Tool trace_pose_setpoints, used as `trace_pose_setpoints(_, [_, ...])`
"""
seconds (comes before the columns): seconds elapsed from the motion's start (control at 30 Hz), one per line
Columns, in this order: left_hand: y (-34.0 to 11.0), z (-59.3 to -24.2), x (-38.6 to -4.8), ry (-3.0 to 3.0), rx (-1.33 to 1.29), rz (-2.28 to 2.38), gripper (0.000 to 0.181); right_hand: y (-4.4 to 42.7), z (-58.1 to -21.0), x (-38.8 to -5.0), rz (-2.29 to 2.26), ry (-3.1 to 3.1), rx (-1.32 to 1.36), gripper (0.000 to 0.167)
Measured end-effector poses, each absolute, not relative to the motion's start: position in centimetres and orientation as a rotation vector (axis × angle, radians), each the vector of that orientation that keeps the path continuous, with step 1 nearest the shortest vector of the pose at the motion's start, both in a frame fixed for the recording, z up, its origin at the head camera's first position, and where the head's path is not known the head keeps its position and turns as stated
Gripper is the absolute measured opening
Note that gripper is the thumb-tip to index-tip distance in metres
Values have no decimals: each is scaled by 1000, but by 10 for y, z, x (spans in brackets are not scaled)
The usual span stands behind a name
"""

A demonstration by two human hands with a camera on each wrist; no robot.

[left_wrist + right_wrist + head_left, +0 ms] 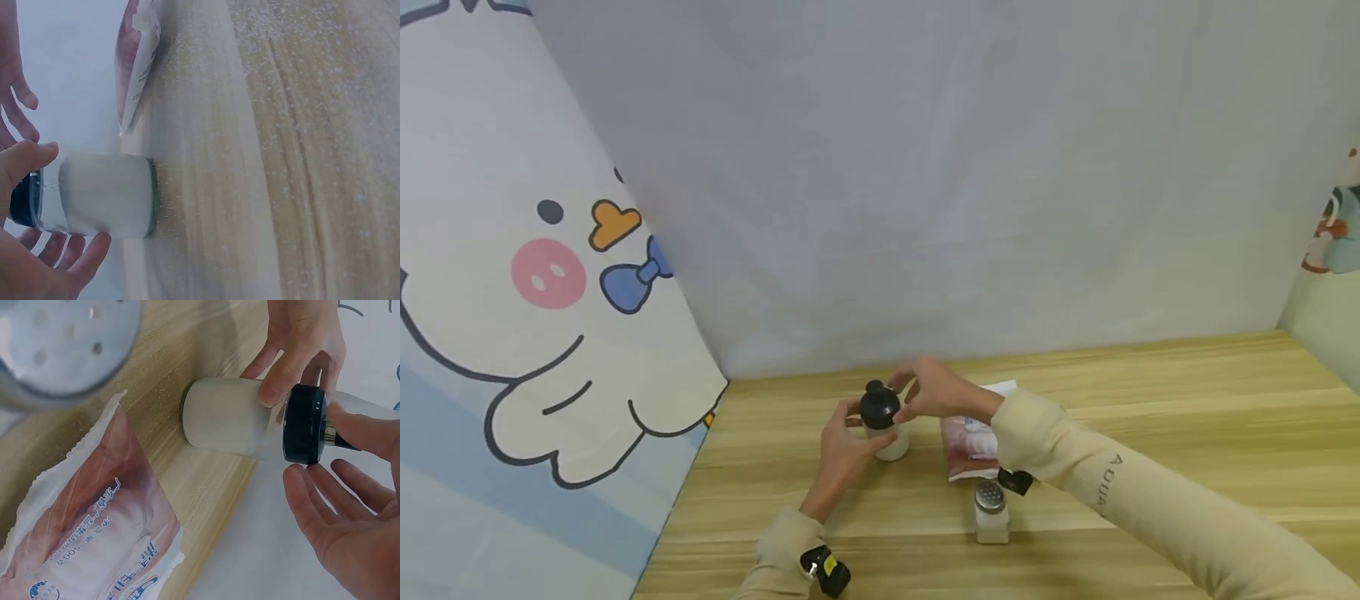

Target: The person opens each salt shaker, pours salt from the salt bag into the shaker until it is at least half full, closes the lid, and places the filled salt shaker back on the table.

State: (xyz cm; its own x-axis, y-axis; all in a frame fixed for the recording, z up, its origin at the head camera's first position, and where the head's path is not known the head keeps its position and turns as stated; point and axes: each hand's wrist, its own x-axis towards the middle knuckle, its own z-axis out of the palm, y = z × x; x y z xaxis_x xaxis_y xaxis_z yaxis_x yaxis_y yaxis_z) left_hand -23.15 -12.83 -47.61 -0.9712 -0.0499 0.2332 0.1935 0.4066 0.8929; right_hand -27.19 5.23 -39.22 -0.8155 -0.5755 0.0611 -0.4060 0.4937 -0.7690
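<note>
A clear jar (219, 415) partly filled with white contents stands upright on the table, topped by a black lid (880, 408) with a knob. My left hand (846, 446) grips the jar from the left just below the lid, thumb in front and fingers behind. From the right, my right hand (936, 390) holds the lid, its thumb and fingertips at the rim in the right wrist view. Right of the jar lies a pink and white printed bag (94, 531). Nearer me is a small glass shaker (992, 512) of white contents, its metal top pierced with holes.
The wooden table (1172, 425) carries pale specks in the left wrist view. A grey-white sheet (962, 192) rises behind it, and a cartoon-printed panel (490, 350) stands at the left. My right forearm passes above the bag and close to the shaker.
</note>
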Motion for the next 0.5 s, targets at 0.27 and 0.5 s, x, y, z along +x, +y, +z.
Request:
trace_pose_setpoints(0.27, [-129,-468,-232,-2420,-168,-1594,59,59,-392,-271,-1288,2469,-822,42])
trace_pose_setpoints(0.5, [-134,-455,-228,-2376,-137,-1625,59,71,-387,-263,-1326,2427,-814,40])
